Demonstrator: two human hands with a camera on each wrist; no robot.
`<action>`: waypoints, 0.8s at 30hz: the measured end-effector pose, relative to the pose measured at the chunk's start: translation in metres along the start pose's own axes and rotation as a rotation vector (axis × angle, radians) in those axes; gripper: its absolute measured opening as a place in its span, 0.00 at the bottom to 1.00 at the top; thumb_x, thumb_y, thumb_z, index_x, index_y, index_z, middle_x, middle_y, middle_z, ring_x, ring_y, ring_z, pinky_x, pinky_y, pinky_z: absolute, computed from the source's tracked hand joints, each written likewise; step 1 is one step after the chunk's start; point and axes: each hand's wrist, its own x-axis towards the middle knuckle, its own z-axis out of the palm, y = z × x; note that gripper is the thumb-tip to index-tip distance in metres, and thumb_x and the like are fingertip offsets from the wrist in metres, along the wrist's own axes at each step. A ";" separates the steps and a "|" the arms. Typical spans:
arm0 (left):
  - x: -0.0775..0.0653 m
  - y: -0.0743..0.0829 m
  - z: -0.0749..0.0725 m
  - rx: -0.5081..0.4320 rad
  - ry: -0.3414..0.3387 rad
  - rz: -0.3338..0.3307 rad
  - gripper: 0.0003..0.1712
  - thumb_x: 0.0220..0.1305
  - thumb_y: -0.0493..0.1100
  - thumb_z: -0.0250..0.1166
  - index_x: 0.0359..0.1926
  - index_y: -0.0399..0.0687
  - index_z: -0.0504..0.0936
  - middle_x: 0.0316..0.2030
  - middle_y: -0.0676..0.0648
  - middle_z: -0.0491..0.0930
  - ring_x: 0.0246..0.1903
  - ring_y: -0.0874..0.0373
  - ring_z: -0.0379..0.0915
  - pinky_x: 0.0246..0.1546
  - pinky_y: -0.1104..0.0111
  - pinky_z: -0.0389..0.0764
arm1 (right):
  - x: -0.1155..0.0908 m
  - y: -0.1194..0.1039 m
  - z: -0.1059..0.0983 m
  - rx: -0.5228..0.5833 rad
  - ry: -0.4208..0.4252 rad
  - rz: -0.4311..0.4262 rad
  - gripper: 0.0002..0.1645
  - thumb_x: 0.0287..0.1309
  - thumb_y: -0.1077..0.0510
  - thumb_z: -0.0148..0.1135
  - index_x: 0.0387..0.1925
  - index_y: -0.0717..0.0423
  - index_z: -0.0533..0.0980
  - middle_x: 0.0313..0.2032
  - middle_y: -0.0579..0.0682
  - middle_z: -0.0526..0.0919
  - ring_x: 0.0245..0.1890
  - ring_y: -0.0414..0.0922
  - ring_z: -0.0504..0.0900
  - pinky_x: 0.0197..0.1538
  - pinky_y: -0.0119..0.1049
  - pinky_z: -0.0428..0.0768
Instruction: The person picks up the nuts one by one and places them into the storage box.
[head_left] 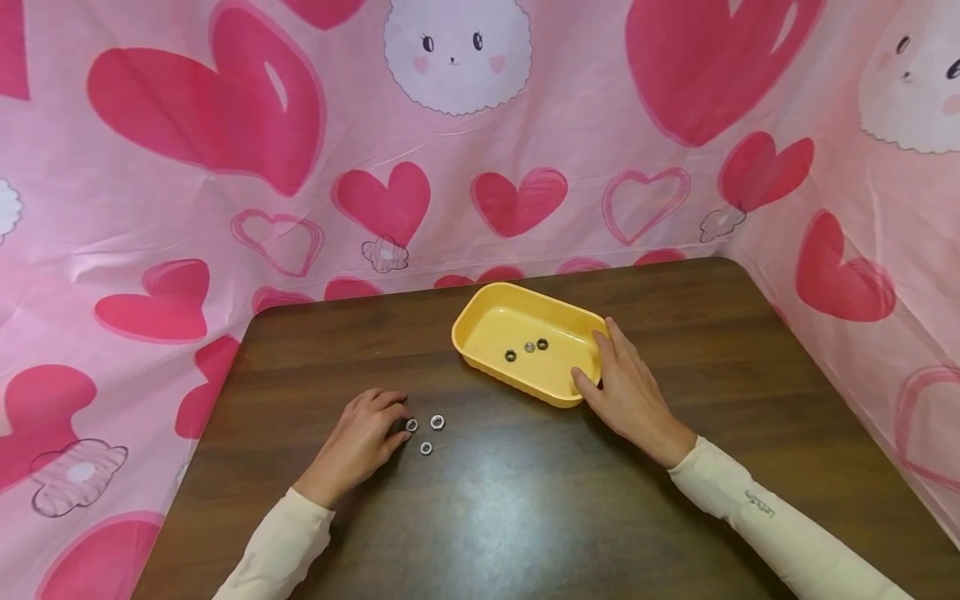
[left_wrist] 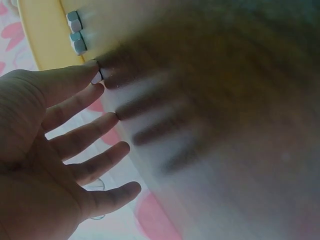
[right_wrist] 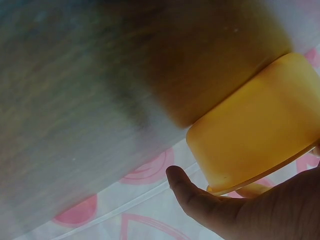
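My left hand (head_left: 362, 437) is low over the table, pinching a small silver hex nut (head_left: 412, 425) between thumb and index fingertip. In the left wrist view that nut (left_wrist: 97, 77) shows between the two tips, and the other fingers spread apart. Just past it lie two more silver nuts, a larger one (head_left: 437, 422) and a smaller one (head_left: 426, 448). My right hand (head_left: 633, 400) holds the right end of a yellow plastic tray (head_left: 480, 367), fingers over its rim. Inside the tray lie two dark nuts (head_left: 511, 356) and a silver one (head_left: 530, 347).
The brown wooden table (head_left: 480, 517) has rounded back corners. A pink cloth (head_left: 555, 100) with hearts hangs along its back and sides. The tray stands toward the back, right of the loose nuts.
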 end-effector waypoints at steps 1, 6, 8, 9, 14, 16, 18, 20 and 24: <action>0.001 0.000 0.000 0.001 -0.001 0.003 0.18 0.59 0.40 0.85 0.49 0.43 0.92 0.60 0.36 0.86 0.61 0.36 0.80 0.65 0.31 0.76 | 0.000 0.001 0.000 -0.002 0.015 -0.011 0.48 0.76 0.44 0.65 0.80 0.71 0.61 0.85 0.70 0.49 0.81 0.72 0.59 0.77 0.73 0.63; 0.002 0.000 0.001 0.003 -0.006 0.004 0.16 0.60 0.39 0.85 0.48 0.43 0.92 0.60 0.36 0.87 0.62 0.36 0.79 0.65 0.29 0.76 | 0.000 0.002 0.002 -0.010 0.045 -0.039 0.47 0.75 0.45 0.65 0.79 0.73 0.62 0.84 0.72 0.52 0.80 0.72 0.61 0.77 0.73 0.64; 0.002 -0.001 0.001 0.004 -0.005 0.004 0.16 0.60 0.39 0.85 0.47 0.43 0.92 0.60 0.36 0.87 0.62 0.36 0.79 0.64 0.29 0.76 | 0.000 0.001 0.002 -0.009 0.037 -0.036 0.47 0.75 0.45 0.66 0.79 0.72 0.62 0.84 0.72 0.51 0.80 0.72 0.61 0.77 0.73 0.64; 0.001 -0.001 0.001 0.003 -0.006 0.004 0.15 0.60 0.39 0.84 0.47 0.43 0.92 0.60 0.36 0.87 0.62 0.36 0.79 0.65 0.29 0.76 | 0.000 0.001 0.002 -0.010 0.032 -0.033 0.47 0.75 0.45 0.66 0.79 0.72 0.61 0.84 0.72 0.51 0.80 0.72 0.60 0.77 0.73 0.64; 0.002 -0.001 0.001 -0.007 0.001 0.010 0.15 0.60 0.40 0.84 0.46 0.43 0.92 0.60 0.37 0.87 0.62 0.36 0.79 0.65 0.31 0.77 | 0.001 0.001 0.001 -0.011 0.011 -0.019 0.48 0.75 0.45 0.66 0.80 0.71 0.61 0.85 0.71 0.50 0.81 0.72 0.59 0.77 0.73 0.63; 0.003 -0.002 0.002 -0.010 0.012 0.014 0.14 0.60 0.40 0.85 0.45 0.43 0.92 0.60 0.36 0.87 0.62 0.36 0.80 0.64 0.32 0.78 | 0.001 0.002 0.001 -0.011 0.004 -0.013 0.48 0.75 0.45 0.66 0.80 0.71 0.60 0.85 0.71 0.50 0.81 0.72 0.59 0.77 0.73 0.63; 0.004 -0.002 0.002 -0.009 0.033 0.019 0.14 0.59 0.40 0.85 0.44 0.42 0.92 0.59 0.36 0.87 0.61 0.36 0.80 0.63 0.32 0.79 | 0.001 0.002 0.001 -0.009 0.000 -0.011 0.48 0.75 0.45 0.65 0.80 0.70 0.60 0.85 0.71 0.50 0.81 0.72 0.59 0.77 0.74 0.63; 0.005 -0.003 0.001 -0.008 0.058 0.022 0.14 0.59 0.39 0.85 0.43 0.42 0.91 0.58 0.37 0.87 0.61 0.37 0.80 0.61 0.34 0.80 | 0.001 0.002 0.002 -0.008 0.002 -0.014 0.48 0.76 0.45 0.65 0.80 0.70 0.60 0.85 0.71 0.50 0.81 0.72 0.59 0.77 0.74 0.63; 0.010 -0.003 -0.002 -0.012 0.092 0.013 0.14 0.58 0.38 0.86 0.41 0.41 0.91 0.57 0.37 0.88 0.61 0.37 0.80 0.60 0.34 0.81 | 0.001 0.002 0.002 -0.009 0.011 -0.023 0.47 0.75 0.45 0.66 0.80 0.70 0.61 0.85 0.71 0.50 0.81 0.72 0.59 0.77 0.73 0.63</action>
